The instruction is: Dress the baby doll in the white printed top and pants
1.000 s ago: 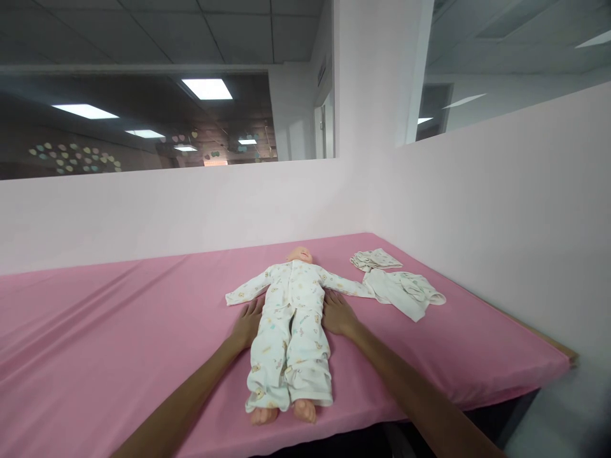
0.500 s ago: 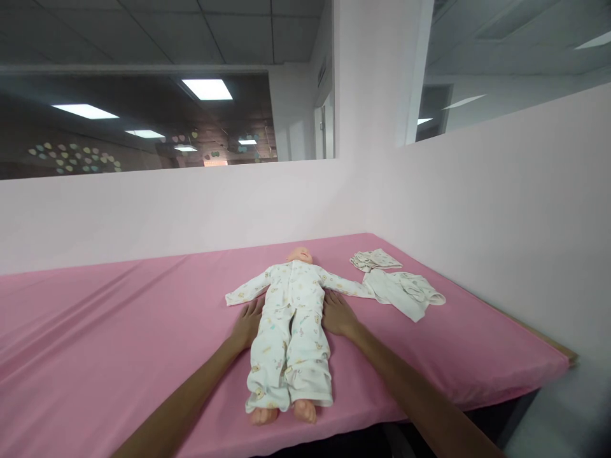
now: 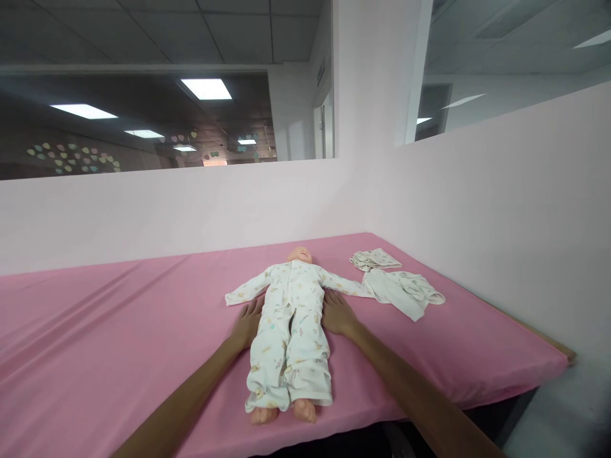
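A baby doll (image 3: 300,256) lies on its back on a pink sheet, head away from me and bare feet toward me. It wears a white printed long-sleeved top (image 3: 294,283) and matching printed trousers (image 3: 305,346), its arms spread to both sides. My left hand (image 3: 247,323) lies flat on the sheet against the doll's left-hand side in view, by the hip. On the other side my right hand (image 3: 338,314) rests flat, fingers stretched forward, its inner edge at the doll's waist. Neither hand holds anything; the thumbs are partly hidden by the clothes.
The pink sheet (image 3: 143,331) covers a table that meets white walls at the back and right. A crumpled white garment (image 3: 405,292) touches the doll's right-hand sleeve end. Behind it lies a folded printed cloth (image 3: 375,259). Windows (image 3: 143,121) are set in the walls.
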Demonstrator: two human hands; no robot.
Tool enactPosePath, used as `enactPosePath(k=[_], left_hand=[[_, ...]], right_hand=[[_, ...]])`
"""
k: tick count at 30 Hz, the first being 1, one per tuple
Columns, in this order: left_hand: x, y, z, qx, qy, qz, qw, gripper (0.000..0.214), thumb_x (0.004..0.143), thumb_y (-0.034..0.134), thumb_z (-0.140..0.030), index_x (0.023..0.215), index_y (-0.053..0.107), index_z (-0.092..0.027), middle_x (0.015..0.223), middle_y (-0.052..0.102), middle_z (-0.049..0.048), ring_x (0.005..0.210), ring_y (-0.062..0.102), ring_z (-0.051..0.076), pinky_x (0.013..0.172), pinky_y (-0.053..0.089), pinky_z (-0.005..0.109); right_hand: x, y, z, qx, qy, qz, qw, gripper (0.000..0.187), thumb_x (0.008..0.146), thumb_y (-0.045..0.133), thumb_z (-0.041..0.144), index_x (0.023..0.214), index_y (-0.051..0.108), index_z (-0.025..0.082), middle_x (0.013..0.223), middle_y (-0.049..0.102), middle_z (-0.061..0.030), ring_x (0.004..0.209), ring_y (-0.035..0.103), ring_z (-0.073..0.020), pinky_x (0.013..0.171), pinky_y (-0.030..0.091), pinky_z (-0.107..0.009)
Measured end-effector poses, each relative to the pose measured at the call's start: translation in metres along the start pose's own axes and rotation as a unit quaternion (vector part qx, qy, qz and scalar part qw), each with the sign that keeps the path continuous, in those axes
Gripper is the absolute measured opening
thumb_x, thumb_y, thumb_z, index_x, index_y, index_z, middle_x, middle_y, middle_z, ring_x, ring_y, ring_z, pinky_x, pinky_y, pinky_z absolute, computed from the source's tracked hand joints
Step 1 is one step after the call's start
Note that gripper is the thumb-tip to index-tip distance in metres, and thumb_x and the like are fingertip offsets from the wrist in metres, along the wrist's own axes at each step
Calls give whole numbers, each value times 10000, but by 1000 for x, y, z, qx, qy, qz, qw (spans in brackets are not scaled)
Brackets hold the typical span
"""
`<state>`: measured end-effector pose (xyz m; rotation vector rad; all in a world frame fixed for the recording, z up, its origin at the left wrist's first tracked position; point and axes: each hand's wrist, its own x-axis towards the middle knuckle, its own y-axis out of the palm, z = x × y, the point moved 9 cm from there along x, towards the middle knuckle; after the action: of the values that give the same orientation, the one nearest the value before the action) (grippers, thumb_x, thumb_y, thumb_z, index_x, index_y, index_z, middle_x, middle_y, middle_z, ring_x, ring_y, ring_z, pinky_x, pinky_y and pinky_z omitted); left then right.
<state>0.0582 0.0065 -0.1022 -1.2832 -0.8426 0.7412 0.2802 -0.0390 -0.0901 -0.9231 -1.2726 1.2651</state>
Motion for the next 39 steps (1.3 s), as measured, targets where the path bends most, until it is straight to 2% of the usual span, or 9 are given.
enactPosePath(k=[16,39], left_hand=[[0,1,1,-10,-5,8,1000,647,925,374,-435,1518,294,-190,1594,174,101,1475,143,316,1166,212,444],[1,1,0,-16,5,-1,1000,643,922,393,-404,1518,292,-185,1595,149,112,1471,146,334,1159,223,464]], right_hand=[[0,-2,0,5,4,-8,1000,674,915,345,383,1515,274,82,1569,225,-156,1456,182,-304,1177,140,-468],[1,0,-1,5,-1,-9,1000,675,911,370,381,1525,260,121,1578,210,-133,1457,177,-301,1176,138,-464]])
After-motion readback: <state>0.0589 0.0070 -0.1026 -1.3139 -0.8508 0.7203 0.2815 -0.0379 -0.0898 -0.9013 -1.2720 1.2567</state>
